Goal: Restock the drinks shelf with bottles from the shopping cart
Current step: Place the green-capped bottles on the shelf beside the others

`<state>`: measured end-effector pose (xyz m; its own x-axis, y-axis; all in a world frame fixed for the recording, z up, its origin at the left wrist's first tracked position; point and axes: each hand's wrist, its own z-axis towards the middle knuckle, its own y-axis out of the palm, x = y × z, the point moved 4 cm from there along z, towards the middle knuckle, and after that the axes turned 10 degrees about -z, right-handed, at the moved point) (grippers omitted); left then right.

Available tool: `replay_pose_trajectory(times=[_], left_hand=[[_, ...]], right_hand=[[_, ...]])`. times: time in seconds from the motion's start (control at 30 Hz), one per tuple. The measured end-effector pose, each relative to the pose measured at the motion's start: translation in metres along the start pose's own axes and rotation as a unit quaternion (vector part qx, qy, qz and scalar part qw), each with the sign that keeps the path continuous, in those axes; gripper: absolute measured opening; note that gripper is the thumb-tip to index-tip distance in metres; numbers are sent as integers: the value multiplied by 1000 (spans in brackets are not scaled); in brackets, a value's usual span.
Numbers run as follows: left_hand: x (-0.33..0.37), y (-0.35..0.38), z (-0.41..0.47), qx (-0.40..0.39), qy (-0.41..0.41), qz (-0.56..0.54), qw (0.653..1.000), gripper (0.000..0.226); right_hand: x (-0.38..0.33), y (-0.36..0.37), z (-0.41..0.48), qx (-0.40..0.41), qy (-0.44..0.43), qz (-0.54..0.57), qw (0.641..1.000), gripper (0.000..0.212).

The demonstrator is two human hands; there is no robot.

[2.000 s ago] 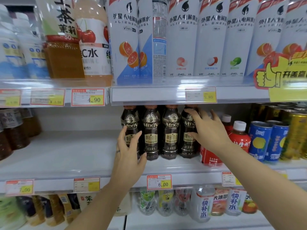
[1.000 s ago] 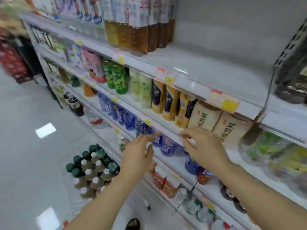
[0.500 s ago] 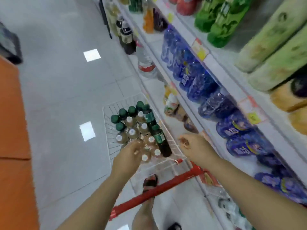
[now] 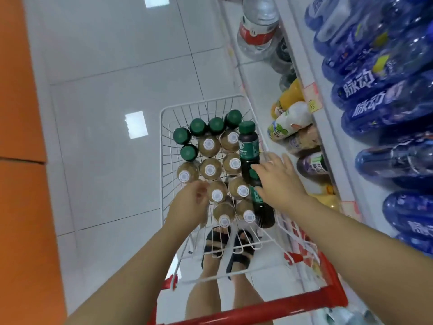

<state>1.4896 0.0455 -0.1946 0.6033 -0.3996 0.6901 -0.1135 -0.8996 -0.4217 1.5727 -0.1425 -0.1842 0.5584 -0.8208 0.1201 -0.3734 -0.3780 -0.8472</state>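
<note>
1. Below the camera, at mid-view, the shopping cart (image 4: 201, 101) stands alongside the drinks shelf (image 4: 328, 127), which runs down its 3 o'clock side. I judge it is parked this close so that each bottle needs only a short carry.
2. White-capped bottles (image 4: 209, 170) stand upright in rows across the basket's middle. Green-capped bottles (image 4: 198, 127) cluster at its 12 o'clock end. Packed upright, every cap can be reached from above.
3. One dark green-labelled bottle (image 4: 248, 148) lies tilted along the 3 o'clock wall with its cap toward 12 o'clock, raised above the standing ones.
4. Over that bottle's lower half is the right hand (image 4: 278, 181), fingers spread and thumb at the label, not wrapped round it. It looks set to grasp the body.
5. At the basket's 7 o'clock is the left hand (image 4: 189, 205), just beside the nearest white caps. Its fingers curl inward, but blur hides whether they pinch a neck.
6. The basket is mostly full, so I judge much restocking remains.
</note>
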Motion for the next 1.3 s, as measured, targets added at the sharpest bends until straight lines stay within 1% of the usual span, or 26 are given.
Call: replay_pose_trajectory(times=[0.07,0.13,0.2,0.27,0.33,0.4,0.47,0.5,0.57,0.67,0.73,0.8,0.83,0.87,0.9,0.93,0.97,1.03,1.17,1.23,1.3], left_hand=[[-4,8,4,4,-2,-14,1000,23],[-7,16,7,3,-4,-28,1000,23],[-12,26,10,-7,-15,-46,999,23],[-11,36,10,-26,5,-58,998,25],[1,43,7,-62,37,-57,996,34],[15,50,2,-118,65,-54,989,50],[28,57,-1,-162,76,-62,982,65],[35,59,-3,-171,83,-76,979,69],[47,56,-6,-155,92,-131,975,66],[61,35,-8,-64,107,-196,973,63],[64,18,-7,-14,124,-217,968,63],[61,3,-7,19,117,-230,966,63],[59,-4,-8,32,108,-234,966,62],[53,-9,-7,45,95,-238,966,62],[46,-14,-7,56,82,-242,965,61],[39,-18,-7,66,69,-244,965,62],[34,-21,-7,74,62,-246,964,63],[28,-26,-7,83,59,-253,962,64],[24,-28,-5,91,64,-257,960,64],[22,-27,-5,90,63,-256,961,64],[20,-26,-6,87,63,-252,962,61]], right_hand=[[-4,9,12,-11,-24,-51,998,48],[-6,16,20,-14,-27,-74,997,45],[-6,15,24,-3,-20,-67,998,47],[-4,11,21,10,-21,-37,999,51],[-3,5,8,18,-37,13,999,52],[2,-3,-10,27,-27,113,993,52],[10,-20,-22,62,-2,224,973,52],[15,-32,-24,81,6,266,961,51],[22,-55,-21,111,14,332,937,48],[19,-86,-12,133,-1,418,899,44],[12,-97,-1,117,-22,473,873,43],[12,-98,16,94,-5,536,839,45],[17,-93,27,93,24,531,842,51],[23,-86,40,94,53,476,873,59],[28,-75,53,81,76,384,917,68],[31,-64,63,58,90,295,950,76],[33,-54,70,33,96,234,967,81],[33,-38,81,12,98,188,977,84],[23,-32,89,63,76,136,986,73],[17,-27,92,75,83,104,988,81],[17,-18,95,58,105,86,989,97]])
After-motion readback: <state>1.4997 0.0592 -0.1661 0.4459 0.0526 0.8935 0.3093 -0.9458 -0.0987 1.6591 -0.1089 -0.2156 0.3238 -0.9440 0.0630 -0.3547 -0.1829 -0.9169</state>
